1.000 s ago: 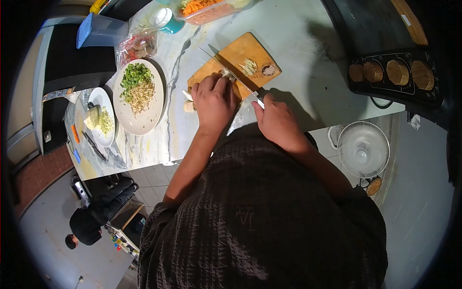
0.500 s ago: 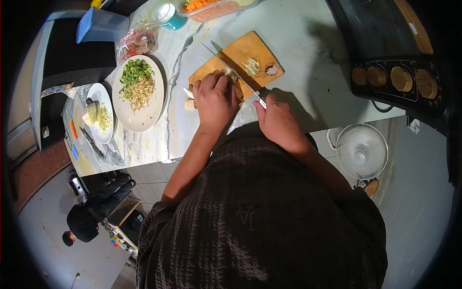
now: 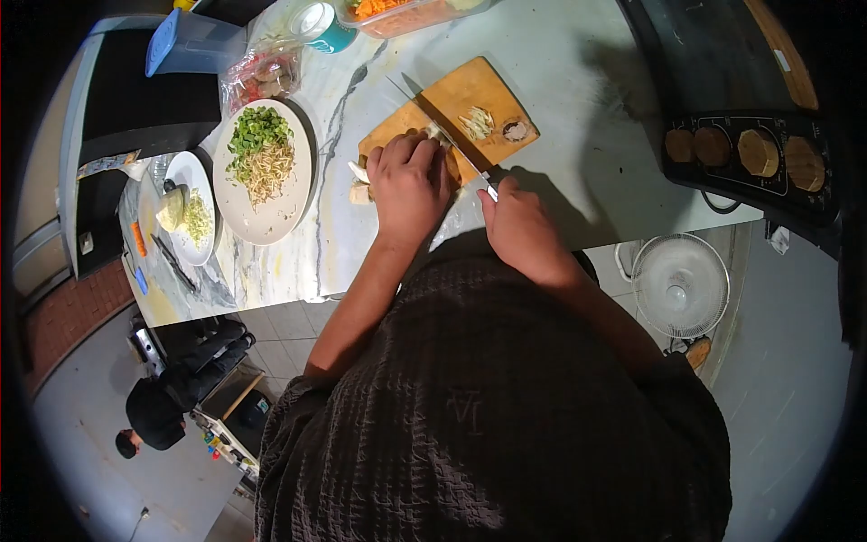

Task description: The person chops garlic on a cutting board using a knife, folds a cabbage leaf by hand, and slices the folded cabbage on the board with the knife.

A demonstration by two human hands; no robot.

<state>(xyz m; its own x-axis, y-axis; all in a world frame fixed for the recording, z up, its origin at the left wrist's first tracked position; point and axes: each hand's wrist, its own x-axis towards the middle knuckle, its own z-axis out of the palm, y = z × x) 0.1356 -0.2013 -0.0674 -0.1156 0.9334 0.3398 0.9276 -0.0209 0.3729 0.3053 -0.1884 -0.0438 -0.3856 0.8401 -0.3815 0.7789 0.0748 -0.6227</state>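
A wooden cutting board [image 3: 452, 90] lies at an angle on the marble-look counter. My right hand [image 3: 524, 226] grips the white handle of a kitchen knife [image 3: 461, 149], its blade slanting across the board. Left of the blade, my left hand [image 3: 408, 185] presses down with curled fingers on a pale piece of food, mostly hidden beneath them. Thin pale strips [image 3: 477, 123] sit to the right of the knife, near a round brownish piece [image 3: 515, 131]. More pale chunks [image 3: 359, 192] rest by the left hand's outer edge.
Left is an oval plate [image 3: 262, 230] of chopped greens and bean sprouts. A smaller white plate [image 3: 200, 256], a dark knife [image 3: 173, 264] and a plastic bag [image 3: 262, 72] are nearby. A shredded-carrot container [image 3: 406, 23] stands behind; a stove [image 3: 741, 154] is right. Another person [image 3: 158, 411] is lower left.
The view has shifted slightly. Both hands and the knife keep nearly the same place on the board, with the blade still against the food.
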